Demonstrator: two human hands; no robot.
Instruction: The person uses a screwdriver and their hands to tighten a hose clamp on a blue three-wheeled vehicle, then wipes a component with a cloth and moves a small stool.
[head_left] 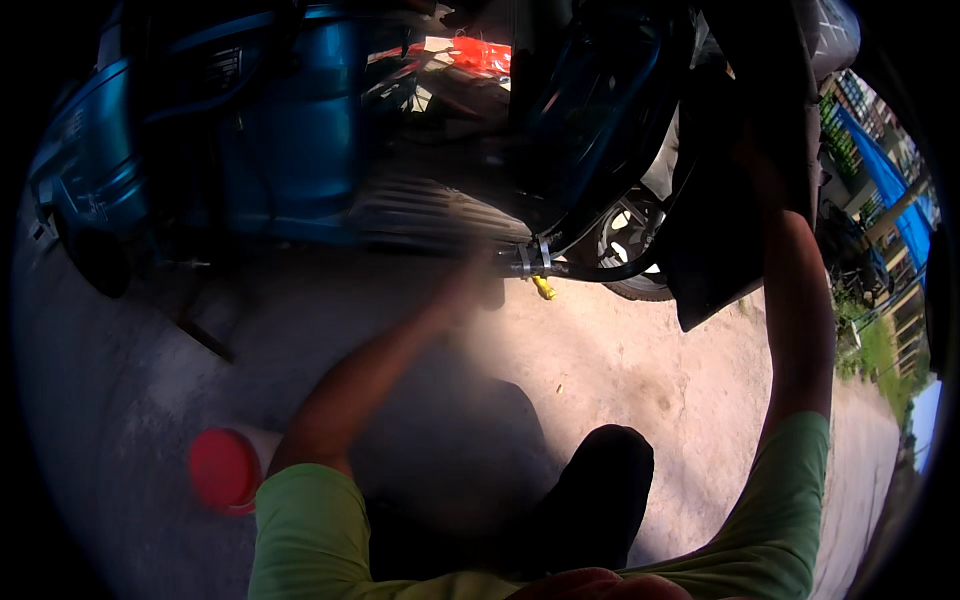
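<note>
A dark blue scooter spans the upper view, with its ridged floorboard in the middle. My left hand reaches to the lower edge of the floorboard, near a dark tube with metal clamps; it is smeared by motion, so I cannot make out its fingers. A yellow object sits just below the clamps. My right hand is raised into the shadow along the dark panel at the right, its fingers hidden. A wheel shows behind the tube.
A white bucket with a red lid stands on the concrete ground at lower left. My dark-clad knee shows at the bottom. At far right are a blue tarp, plants, a fence and another dark vehicle.
</note>
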